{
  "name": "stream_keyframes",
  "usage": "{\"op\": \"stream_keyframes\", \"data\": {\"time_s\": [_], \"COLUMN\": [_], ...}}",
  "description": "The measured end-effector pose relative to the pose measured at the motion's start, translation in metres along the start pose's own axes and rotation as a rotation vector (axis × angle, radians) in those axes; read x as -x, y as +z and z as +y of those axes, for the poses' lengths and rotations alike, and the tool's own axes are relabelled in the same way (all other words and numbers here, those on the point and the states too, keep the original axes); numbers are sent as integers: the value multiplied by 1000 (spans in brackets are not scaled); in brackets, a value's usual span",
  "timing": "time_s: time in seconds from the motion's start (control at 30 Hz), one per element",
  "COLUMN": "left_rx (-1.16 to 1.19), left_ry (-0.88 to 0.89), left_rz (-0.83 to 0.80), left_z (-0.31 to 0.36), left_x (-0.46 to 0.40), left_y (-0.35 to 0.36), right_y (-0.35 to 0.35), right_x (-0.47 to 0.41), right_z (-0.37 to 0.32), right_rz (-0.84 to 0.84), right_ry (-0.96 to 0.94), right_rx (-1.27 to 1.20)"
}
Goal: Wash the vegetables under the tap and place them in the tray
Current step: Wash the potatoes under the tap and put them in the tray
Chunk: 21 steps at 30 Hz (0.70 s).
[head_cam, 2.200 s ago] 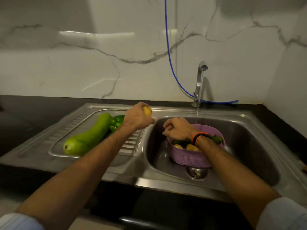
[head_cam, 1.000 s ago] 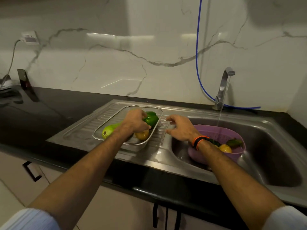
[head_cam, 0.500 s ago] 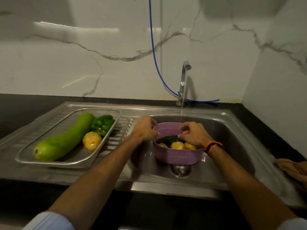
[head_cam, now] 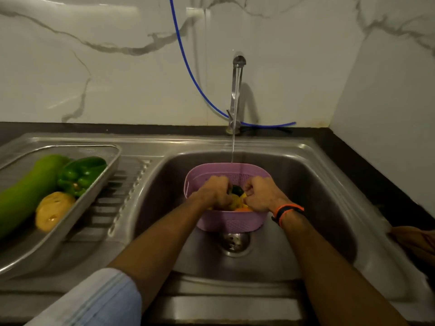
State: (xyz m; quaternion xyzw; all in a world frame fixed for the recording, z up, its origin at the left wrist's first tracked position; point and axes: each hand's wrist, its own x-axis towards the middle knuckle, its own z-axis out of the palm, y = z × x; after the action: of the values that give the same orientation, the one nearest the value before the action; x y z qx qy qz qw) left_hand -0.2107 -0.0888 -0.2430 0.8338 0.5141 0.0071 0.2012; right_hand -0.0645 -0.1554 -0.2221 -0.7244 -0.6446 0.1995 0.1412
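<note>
A purple perforated basket (head_cam: 231, 223) stands in the steel sink (head_cam: 313, 184) over the drain. Both hands are down inside it. My left hand (head_cam: 213, 191) is curled over a yellow potato (head_cam: 236, 201) in the basket. My right hand (head_cam: 261, 194) is closed like a fist beside it, its fingertips hidden. A dark green vegetable (head_cam: 237, 189) and something orange (head_cam: 242, 209) show between the hands. Water runs from the tap (head_cam: 237, 85) onto the basket's far rim. On the left drainboard, the steel tray (head_cam: 103, 175) holds a long green gourd (head_cam: 23, 189), a green pepper (head_cam: 80, 172) and a potato (head_cam: 53, 209).
A blue hose (head_cam: 188, 67) hangs down the marble wall and runs behind the tap. A brown cloth (head_cam: 416, 238) lies on the black counter at the right edge. The drain (head_cam: 234, 241) sits just in front of the basket. A side wall closes the right.
My left hand has left the potato in the tray and come back to the sink. Both hands moved from the basket's rim down into it, onto the vegetables.
</note>
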Motion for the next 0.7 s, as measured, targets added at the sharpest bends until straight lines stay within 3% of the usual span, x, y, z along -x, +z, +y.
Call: {"op": "stream_keyframes", "data": {"time_s": [0.2,0.4,0.7], "left_rx": [-151,-388,-509], "left_ry": [146,223,252], "left_rz": [-175,-198,-166], "left_z": [9,9,2], "left_x": [-19,-22,-18], "left_y": [13,17,11], "right_y": [3,4,1], "right_x": [-3,-5,-3], "right_z": [5,3,2], "right_rz": [-5,-7,-27], "right_ry": [33,30,18], "right_rx": [30,51,45]}}
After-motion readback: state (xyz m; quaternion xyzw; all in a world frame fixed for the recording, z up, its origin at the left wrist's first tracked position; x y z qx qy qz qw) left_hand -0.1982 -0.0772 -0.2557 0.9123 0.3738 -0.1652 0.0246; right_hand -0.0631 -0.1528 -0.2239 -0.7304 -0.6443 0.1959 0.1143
